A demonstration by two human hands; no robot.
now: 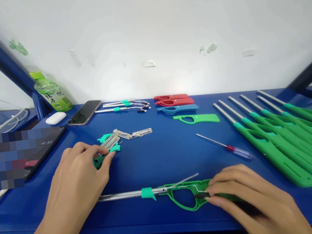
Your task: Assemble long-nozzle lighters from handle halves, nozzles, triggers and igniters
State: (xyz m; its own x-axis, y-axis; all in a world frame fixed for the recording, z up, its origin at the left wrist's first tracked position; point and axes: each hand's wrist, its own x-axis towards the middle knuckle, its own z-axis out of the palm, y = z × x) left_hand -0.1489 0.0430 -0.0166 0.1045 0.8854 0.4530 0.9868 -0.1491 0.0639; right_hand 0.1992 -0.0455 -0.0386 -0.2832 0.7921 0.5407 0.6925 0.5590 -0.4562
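Head view: the green handle [204,182] lies open, its back end clamped in the right hand [249,193]. Beyond it, leftward, the left hand [79,172] pinches a teal piece [115,148]. Handle judged light, stiff; inner wire [198,190] likely fragile. Advisable hold: outer rim.

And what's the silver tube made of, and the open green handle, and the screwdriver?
The tube looks like smooth metal: it's silvery and shiny. The green handle is probably moulded plastic, with thin, evenly coloured walls. The screwdriver seems to have a metal shaft and a glossy plastic grip, because the grip looks see-through.
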